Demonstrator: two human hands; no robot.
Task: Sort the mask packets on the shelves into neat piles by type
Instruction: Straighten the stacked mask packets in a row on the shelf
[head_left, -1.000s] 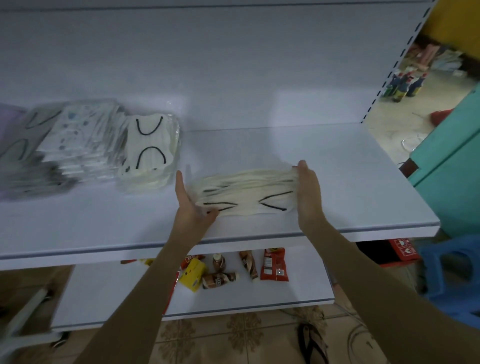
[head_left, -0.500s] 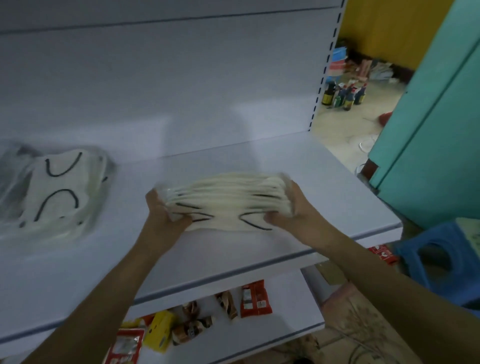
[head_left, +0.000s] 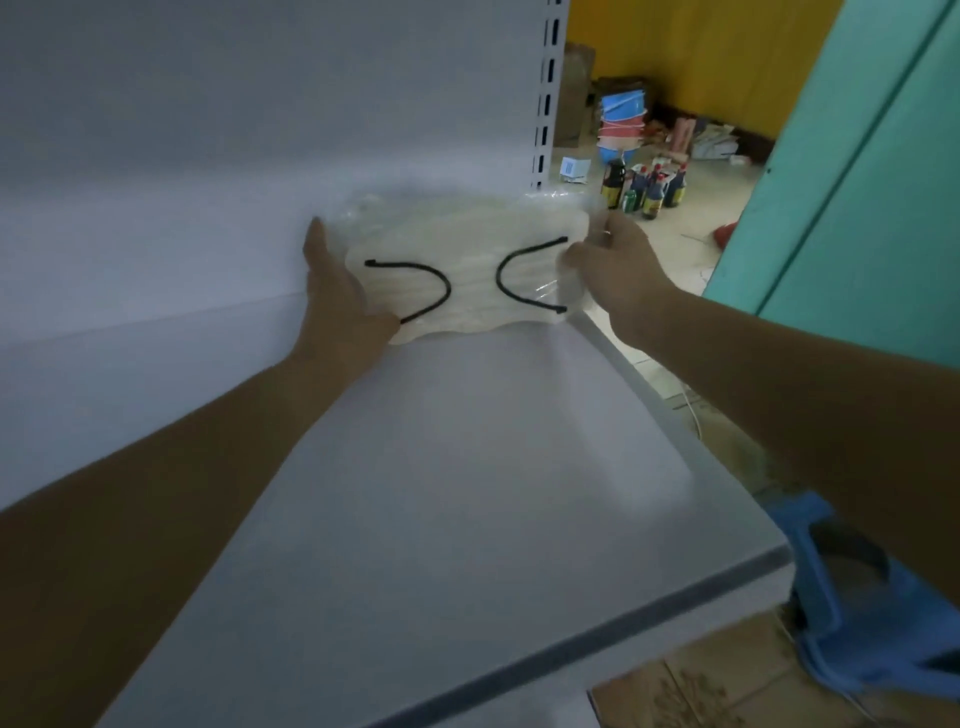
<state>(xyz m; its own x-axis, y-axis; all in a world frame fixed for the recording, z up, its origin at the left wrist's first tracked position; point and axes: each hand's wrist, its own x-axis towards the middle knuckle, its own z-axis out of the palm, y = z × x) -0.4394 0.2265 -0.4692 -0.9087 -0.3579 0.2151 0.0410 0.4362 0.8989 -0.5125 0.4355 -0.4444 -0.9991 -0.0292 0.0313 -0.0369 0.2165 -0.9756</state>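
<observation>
A stack of cream mask packets (head_left: 467, 270) in clear plastic, with black ear loops showing on top, sits at the back right corner of the white shelf (head_left: 441, 493), against the back panel. My left hand (head_left: 337, 291) presses flat along the stack's left side, thumb under its near edge. My right hand (head_left: 608, 270) grips the stack's right end, fingers curled around the plastic. The other piles of mask packets are out of view to the left.
The shelf's slotted upright (head_left: 545, 93) rises just behind the stack. Beyond it, bottles (head_left: 644, 189) and stacked buckets (head_left: 621, 130) stand on the floor. A teal panel (head_left: 857, 182) is at the right and a blue plastic stool (head_left: 857, 597) below the shelf's right end.
Both hands carried the cream stack from the middle front of the shelf to its back right corner. The view swung right, so the other piles left the frame.
</observation>
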